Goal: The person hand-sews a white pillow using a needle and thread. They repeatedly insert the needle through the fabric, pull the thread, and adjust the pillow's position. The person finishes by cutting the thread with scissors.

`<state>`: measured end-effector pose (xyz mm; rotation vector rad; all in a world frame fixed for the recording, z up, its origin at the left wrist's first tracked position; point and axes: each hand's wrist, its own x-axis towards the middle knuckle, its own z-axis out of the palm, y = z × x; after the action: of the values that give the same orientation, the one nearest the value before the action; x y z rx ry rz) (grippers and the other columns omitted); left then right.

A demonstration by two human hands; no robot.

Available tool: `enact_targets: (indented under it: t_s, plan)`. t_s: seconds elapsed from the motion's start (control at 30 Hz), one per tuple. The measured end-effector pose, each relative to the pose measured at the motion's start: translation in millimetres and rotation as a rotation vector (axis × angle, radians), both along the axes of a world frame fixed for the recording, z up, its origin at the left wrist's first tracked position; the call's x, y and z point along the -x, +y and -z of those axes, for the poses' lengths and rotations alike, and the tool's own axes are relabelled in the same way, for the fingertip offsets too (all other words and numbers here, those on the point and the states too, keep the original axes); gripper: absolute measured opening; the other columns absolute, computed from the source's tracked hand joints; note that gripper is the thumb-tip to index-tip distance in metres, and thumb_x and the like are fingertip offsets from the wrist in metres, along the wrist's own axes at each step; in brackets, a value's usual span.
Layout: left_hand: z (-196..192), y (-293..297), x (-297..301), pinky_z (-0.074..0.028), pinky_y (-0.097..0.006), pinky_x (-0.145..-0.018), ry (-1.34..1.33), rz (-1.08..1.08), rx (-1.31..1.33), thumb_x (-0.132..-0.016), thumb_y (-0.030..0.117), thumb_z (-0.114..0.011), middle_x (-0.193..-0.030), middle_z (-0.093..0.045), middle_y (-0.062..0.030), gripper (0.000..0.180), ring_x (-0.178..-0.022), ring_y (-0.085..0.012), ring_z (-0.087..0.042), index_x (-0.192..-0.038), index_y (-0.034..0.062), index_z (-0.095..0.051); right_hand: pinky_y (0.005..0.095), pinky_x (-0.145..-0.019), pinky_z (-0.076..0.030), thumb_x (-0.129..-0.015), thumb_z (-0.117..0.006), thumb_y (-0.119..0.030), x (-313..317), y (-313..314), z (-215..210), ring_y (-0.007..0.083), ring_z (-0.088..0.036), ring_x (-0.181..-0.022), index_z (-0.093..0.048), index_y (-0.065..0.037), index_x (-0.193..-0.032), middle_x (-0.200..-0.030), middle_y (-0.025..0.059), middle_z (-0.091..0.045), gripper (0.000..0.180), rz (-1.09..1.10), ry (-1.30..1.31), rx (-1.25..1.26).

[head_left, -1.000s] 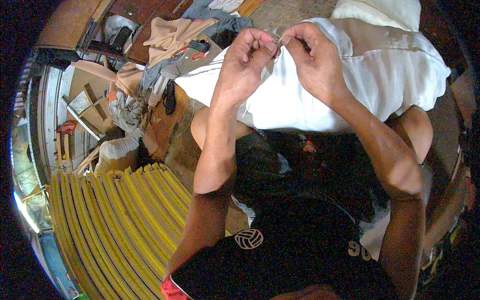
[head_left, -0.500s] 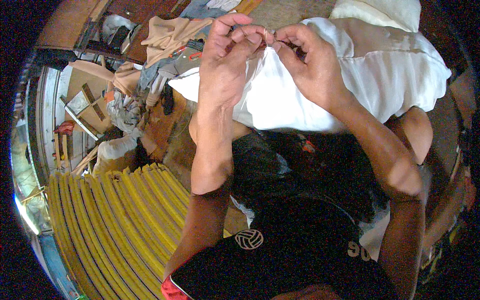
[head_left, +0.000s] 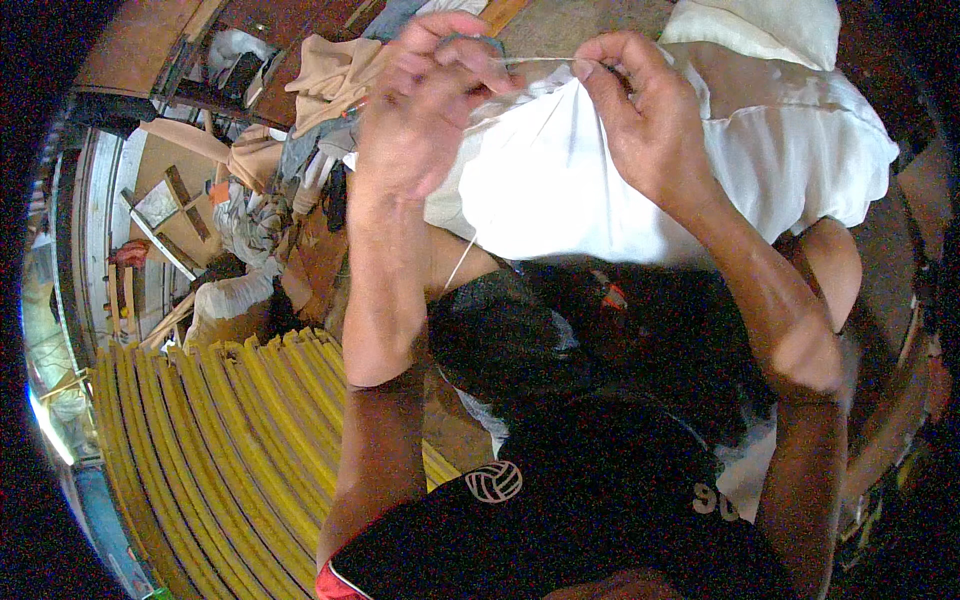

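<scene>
A large white stuffed cushion, loosely shaped like a pillow, lies across my lap and reaches to the right. Above its near-left part a thin pale string runs taut between my two hands. My left hand is closed, slightly blurred, with the string coming out at its fingers. On the right, my right hand pinches the other end between thumb and forefinger. A loose white string end hangs below the cushion beside my left forearm. What else my left fingers hold is hidden.
A ribbed yellow slatted piece stands at my lower left. Beige cloth and crumpled grey cloth lie at the left, near a dark wooden cabinet. Another off-white cushion is at the far right.
My hands were together at the cushion's gathered corner; they have drawn apart, the left moving left and the right moving right. The string is now stretched between them.
</scene>
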<state>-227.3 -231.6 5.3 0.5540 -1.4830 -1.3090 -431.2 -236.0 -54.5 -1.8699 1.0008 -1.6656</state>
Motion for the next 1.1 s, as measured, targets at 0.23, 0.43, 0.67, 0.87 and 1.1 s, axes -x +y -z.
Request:
enact_targets:
  t_s: [0.23, 0.43, 0.67, 0.87, 1.1]
  plan:
    - [-33.3, 3.1, -3.8, -0.059, -0.041, -0.080, 0.190, 0.014, -0.048, -0.094, 0.012, -0.067, -0.089, -0.065, -0.0084, 0.039, -0.082, -0.0228, -0.068, -0.129, 0.0059, -0.052, 0.0323, -0.067, -0.052, -0.095, -0.062, -0.015, -2.8, -8.6, 12.0, 0.0212, -0.067, -0.075, -0.063, -0.004, -0.106, -0.086, 0.0120, -0.069, 0.016, -0.060, -0.020, 0.055]
    - [-33.5, -2.3, -9.6, -0.052, -0.030, -0.062, 0.141, -0.073, -0.087, -0.093, 0.008, -0.067, -0.089, -0.065, -0.0055, 0.041, -0.073, -0.0170, -0.062, -0.130, 0.0056, -0.051, 0.0284, -0.080, -0.050, -0.097, -0.057, -0.011, 6.9, -16.9, 12.1, 0.0164, -0.065, -0.089, -0.062, -0.005, -0.116, -0.092, 0.0064, -0.069, 0.020, -0.366, -0.118, -0.078]
    - [-33.7, -2.4, -1.1, -0.052, -0.028, -0.070, 0.105, -0.214, 0.016, -0.091, 0.009, -0.069, -0.091, -0.065, -0.0037, 0.042, -0.080, -0.0169, -0.064, -0.130, 0.0045, -0.053, 0.0280, -0.093, -0.045, -0.098, -0.047, -0.014, 27.3, -25.3, 7.1, 0.0133, -0.058, -0.100, -0.060, -0.002, -0.127, -0.106, 0.0048, -0.065, 0.034, -0.582, 0.006, -0.320]
    - [-47.0, -0.4, 7.3, -0.054, -0.031, -0.077, 0.056, -0.153, 0.072, -0.092, 0.009, -0.068, -0.093, -0.065, -0.0038, 0.041, -0.085, -0.0172, -0.065, -0.130, 0.0035, -0.053, 0.0286, -0.092, -0.045, -0.098, -0.048, -0.015, 28.1, -26.8, 3.4, 0.0137, -0.060, -0.100, -0.061, -0.002, -0.127, -0.103, 0.0047, -0.066, 0.034, -0.586, -0.086, -0.379]
    - [-57.7, 13.6, 42.6, -0.052, -0.028, -0.072, -0.143, -0.342, 0.103, -0.093, 0.012, -0.067, -0.085, -0.065, -0.0045, 0.027, -0.080, -0.0162, -0.064, -0.118, 0.0030, -0.060, 0.0276, -0.094, -0.046, -0.101, -0.058, -0.025, 26.0, -8.1, -25.8, 0.0135, -0.061, -0.103, -0.063, -0.002, -0.121, -0.104, 0.0066, -0.067, 0.031, -0.488, 0.184, -0.202]
